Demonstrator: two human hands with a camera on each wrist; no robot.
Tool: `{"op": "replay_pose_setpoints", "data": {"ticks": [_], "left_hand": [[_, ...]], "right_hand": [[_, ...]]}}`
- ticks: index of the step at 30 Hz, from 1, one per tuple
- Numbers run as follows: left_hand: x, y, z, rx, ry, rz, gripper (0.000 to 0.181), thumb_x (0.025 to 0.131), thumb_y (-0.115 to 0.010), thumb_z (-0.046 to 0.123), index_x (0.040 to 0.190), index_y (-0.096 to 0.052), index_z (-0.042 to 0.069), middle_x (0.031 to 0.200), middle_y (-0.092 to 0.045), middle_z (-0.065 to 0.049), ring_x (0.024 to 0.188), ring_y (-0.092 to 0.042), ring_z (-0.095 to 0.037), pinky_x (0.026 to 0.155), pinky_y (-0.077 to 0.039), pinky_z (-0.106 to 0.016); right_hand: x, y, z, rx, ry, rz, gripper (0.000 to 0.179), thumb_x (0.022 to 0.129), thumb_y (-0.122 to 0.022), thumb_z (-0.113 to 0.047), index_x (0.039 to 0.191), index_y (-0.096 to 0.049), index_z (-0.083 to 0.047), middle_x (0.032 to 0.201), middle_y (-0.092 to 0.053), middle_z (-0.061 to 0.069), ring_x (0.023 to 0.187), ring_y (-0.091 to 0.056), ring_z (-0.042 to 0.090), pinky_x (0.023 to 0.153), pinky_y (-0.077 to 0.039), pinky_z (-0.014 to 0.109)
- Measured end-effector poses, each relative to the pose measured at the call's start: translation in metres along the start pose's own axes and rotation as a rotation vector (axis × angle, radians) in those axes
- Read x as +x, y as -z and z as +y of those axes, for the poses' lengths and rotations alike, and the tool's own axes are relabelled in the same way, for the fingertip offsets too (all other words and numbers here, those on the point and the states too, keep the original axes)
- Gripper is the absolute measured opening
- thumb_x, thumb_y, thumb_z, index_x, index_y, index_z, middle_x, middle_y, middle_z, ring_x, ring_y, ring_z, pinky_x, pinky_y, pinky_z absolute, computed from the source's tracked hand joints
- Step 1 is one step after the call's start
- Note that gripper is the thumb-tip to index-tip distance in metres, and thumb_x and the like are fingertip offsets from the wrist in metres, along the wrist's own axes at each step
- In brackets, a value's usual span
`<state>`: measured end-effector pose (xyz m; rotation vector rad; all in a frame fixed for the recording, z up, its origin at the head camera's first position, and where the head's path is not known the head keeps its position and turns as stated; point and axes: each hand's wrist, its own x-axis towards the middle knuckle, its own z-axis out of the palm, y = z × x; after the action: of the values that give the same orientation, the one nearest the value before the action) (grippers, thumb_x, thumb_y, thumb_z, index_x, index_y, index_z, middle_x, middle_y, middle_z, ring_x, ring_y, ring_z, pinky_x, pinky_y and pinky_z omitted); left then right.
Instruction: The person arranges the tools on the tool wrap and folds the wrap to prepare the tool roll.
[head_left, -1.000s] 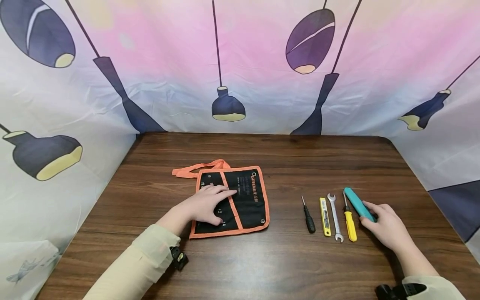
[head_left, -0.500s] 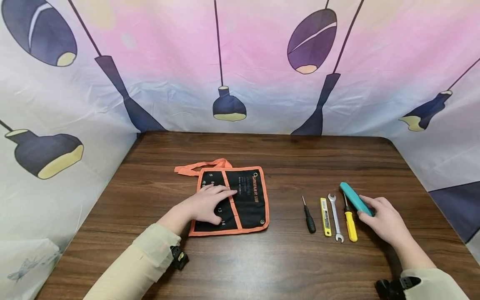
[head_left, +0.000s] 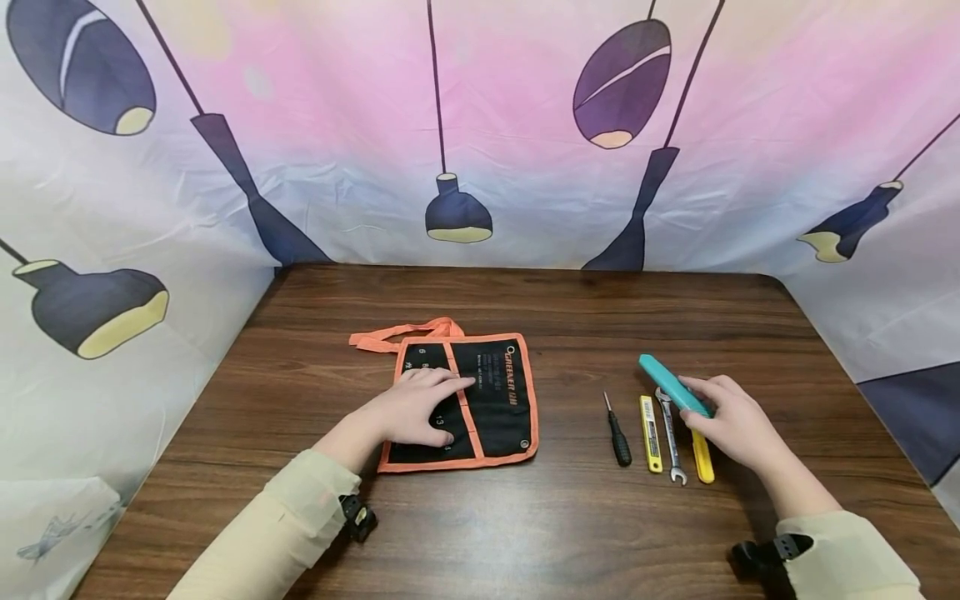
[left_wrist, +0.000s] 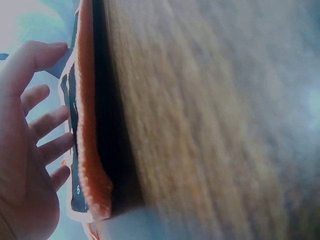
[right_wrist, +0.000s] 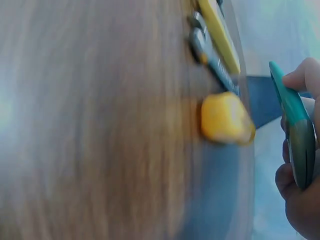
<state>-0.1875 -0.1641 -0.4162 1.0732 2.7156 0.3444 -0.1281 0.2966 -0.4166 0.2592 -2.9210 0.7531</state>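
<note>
My left hand rests on a black tool pouch with orange edging, its fingers spread and relaxed. Numbers and a brand name are printed on the cloth, and an orange strap trails from the far left corner. In my right hand, a slim teal-and-grey tool is pinched between thumb and fingers, raised over the other tools. The right wrist view shows the teal tool with a dark grey lower part. Beneath it lie a double open-end wrench and a yellow-handled screwdriver, both partly covered.
Left of the wrench lie a flat yellow labelled item and a small black screwdriver. The brown wooden table ends at the back against a printed cloth, which also hangs at both sides.
My right hand has lifted the teal-and-grey tool and carried it left, from beside the yellow-handled screwdriver to above it and the wrench. The left hand has stayed on the pouch.
</note>
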Motion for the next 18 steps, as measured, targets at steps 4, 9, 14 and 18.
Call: {"op": "replay_pose_setpoints", "data": {"ticks": [4,9,14,18], "left_hand": [[0.000,0.001,0.003,0.009,-0.011,0.016,0.081,0.075,-0.069,0.046,0.146,-0.035,0.026,0.139,-0.040,-0.006,0.129,-0.032,-0.030,0.105,-0.017,-0.057],[-0.001,0.000,0.006,0.019,-0.029,0.029,0.080,0.074,-0.070,0.045,0.145,-0.037,0.027,0.134,-0.042,-0.004,0.124,-0.036,-0.026,0.103,-0.022,-0.055],[0.000,0.000,0.010,0.026,-0.065,0.036,0.077,0.074,-0.070,0.045,0.143,-0.041,0.026,0.128,-0.044,-0.001,0.109,-0.041,-0.019,0.091,-0.033,-0.046],[0.000,-0.002,0.012,0.028,-0.096,0.039,0.073,0.073,-0.070,0.045,0.140,-0.045,0.029,0.121,-0.045,0.003,0.098,-0.039,-0.015,0.083,-0.035,-0.039]], "right_hand": [[0.006,-0.002,-0.009,0.033,0.037,-0.028,0.049,0.083,-0.065,-0.018,0.127,-0.056,0.000,0.101,-0.051,0.012,0.077,-0.045,0.021,0.061,-0.038,0.034],[0.011,-0.006,-0.019,0.061,0.085,-0.060,0.047,0.082,-0.066,-0.017,0.126,-0.058,-0.001,0.098,-0.052,0.009,0.076,-0.045,0.020,0.060,-0.039,0.033],[0.014,-0.012,-0.027,0.044,0.119,-0.078,0.044,0.081,-0.067,-0.016,0.121,-0.060,-0.001,0.097,-0.053,0.006,0.076,-0.046,0.017,0.061,-0.040,0.031],[0.018,-0.017,-0.031,0.038,0.151,-0.083,0.043,0.079,-0.068,-0.015,0.120,-0.062,-0.004,0.095,-0.052,0.002,0.075,-0.045,0.015,0.061,-0.039,0.030]]}}
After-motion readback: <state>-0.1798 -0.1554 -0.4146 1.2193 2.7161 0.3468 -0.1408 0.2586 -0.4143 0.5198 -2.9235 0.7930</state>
